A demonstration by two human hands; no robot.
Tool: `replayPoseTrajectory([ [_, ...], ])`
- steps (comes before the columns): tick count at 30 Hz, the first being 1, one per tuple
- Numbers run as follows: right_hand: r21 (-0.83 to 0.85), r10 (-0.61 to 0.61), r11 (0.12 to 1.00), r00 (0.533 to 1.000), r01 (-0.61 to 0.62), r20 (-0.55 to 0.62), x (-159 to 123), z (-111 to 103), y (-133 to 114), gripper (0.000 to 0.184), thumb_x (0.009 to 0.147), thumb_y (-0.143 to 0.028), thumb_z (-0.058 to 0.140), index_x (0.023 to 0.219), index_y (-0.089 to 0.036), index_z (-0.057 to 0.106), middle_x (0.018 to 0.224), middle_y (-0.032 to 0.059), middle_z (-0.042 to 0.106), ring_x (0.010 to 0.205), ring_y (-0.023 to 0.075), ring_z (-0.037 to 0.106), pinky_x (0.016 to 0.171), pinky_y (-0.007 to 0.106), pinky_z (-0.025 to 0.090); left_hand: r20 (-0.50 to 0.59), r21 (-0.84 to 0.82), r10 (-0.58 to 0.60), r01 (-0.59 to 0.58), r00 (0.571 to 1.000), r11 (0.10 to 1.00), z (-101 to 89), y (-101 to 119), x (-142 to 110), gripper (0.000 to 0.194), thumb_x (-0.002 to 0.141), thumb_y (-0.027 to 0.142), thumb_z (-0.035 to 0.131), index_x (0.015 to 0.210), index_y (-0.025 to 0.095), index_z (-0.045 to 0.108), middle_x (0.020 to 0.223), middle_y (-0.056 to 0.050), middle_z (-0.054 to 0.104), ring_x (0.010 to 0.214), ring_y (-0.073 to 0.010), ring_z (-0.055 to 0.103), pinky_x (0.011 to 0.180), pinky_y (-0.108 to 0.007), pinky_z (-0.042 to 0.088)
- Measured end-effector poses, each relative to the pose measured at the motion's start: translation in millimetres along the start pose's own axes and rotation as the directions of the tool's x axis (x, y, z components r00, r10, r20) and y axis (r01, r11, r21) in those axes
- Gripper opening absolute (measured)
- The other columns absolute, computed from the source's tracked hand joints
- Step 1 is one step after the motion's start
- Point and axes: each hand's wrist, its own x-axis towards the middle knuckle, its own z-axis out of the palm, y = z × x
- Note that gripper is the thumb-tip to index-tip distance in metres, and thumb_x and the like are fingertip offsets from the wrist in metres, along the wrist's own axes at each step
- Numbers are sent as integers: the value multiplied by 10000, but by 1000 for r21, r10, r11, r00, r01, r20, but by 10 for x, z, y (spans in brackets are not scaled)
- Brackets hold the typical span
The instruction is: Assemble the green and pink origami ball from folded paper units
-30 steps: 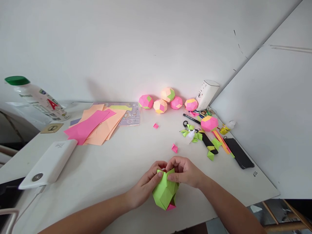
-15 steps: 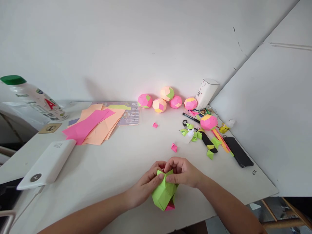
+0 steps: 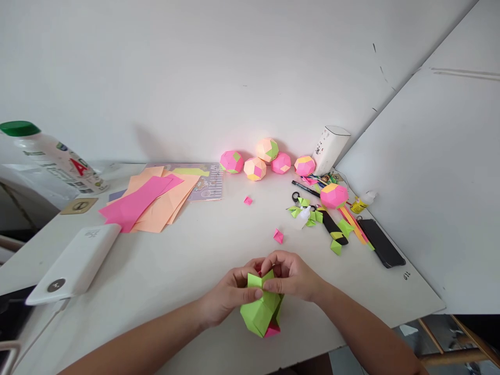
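Observation:
Between my hands, close to the table's front edge, is a partly built green paper ball [image 3: 258,314] with a pink piece [image 3: 272,330] showing at its underside. My left hand [image 3: 231,290] grips its upper left side, thumb laid across the front. On the upper right, my right hand [image 3: 291,276] pinches a pointed green flap between thumb and fingers. The fingers behind the ball are partly hidden. Beyond the hands lie two small folded pink paper pieces, one nearer [image 3: 278,236] and one farther off [image 3: 248,200].
Finished paper balls [image 3: 255,169] line the wall. At right are green folded pieces [image 3: 336,247], scissors [image 3: 296,197], a glue bottle [image 3: 364,201] and a black phone [image 3: 380,242]. Paper sheets [image 3: 142,203], a white power bank [image 3: 76,263] and a green-capped bottle [image 3: 58,159] stand or lie left.
My left thumb has slid lower on the green paper ball, and the flaps at its top stand more exposed. The ball has tilted slightly left; both hands keep hold.

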Motion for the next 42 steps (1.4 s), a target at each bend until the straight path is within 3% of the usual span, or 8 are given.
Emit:
replayPoseTrajectory([
  [4,23,-25,999,1000,25,6,2,27,-16,284,691,-289,786,853,-152,596,1045,72,652,807,135,613,671,267,463,-30,-63,-18,16,999,998,-2,11,3,76,708,211,737,675,162,690,1215,-32,507,955,-209,563,827,-320,444],
  [15,-22,-56,998,998,56,-29,5,11,-9,245,733,-297,753,877,-164,608,896,34,641,733,116,566,650,258,447,-54,-128,3,-10,999,992,0,9,10,105,737,198,710,647,160,672,1165,-31,529,969,-217,554,791,-303,437],
  [19,-148,-96,986,986,76,-136,8,-20,-22,218,750,-325,731,872,-181,622,765,-3,587,598,86,460,529,217,381,-61,-125,7,-15,998,992,-13,0,19,99,764,257,694,715,172,708,1250,-37,497,1007,-227,542,819,-314,435],
  [24,-245,-191,961,945,126,-265,13,-28,-102,209,770,-375,695,832,-193,612,804,17,578,726,138,515,626,259,422,-117,-68,31,-39,993,997,-25,3,30,168,797,341,658,820,193,734,1346,-42,442,1100,-278,494,891,-366,420],
  [29,-353,-207,933,906,69,-369,8,-40,-148,229,801,-420,646,794,-197,593,704,-10,527,658,130,478,604,263,405,-233,13,78,-77,969,997,-40,-19,50,242,815,418,630,779,191,705,1323,-40,455,1125,-274,463,933,-375,387],
  [34,-405,-152,914,941,18,-302,-31,-65,-177,259,804,-431,634,929,-208,592,808,16,576,732,155,517,674,302,413,-278,65,86,-71,957,995,-36,-32,54,306,837,484,580,953,216,671,1326,-51,473,1137,-270,457,939,-377,385],
  [38,-471,-93,882,973,-17,-210,-66,-81,-202,427,717,-381,731,1080,-232,562,937,36,627,859,190,541,765,334,395,-269,34,93,-87,959,996,-22,-16,58,346,859,485,548,1046,214,651,1359,-65,462,1187,-288,449,943,-390,401],
  [42,-401,-35,915,983,-41,-179,-63,-90,-194,444,702,-349,748,1087,-234,560,899,21,624,846,178,536,756,322,395,-266,1,69,-71,962,997,-2,3,52,363,852,478,566,1114,233,618,1341,-78,491,1200,-299,460,970,-426,386],
])
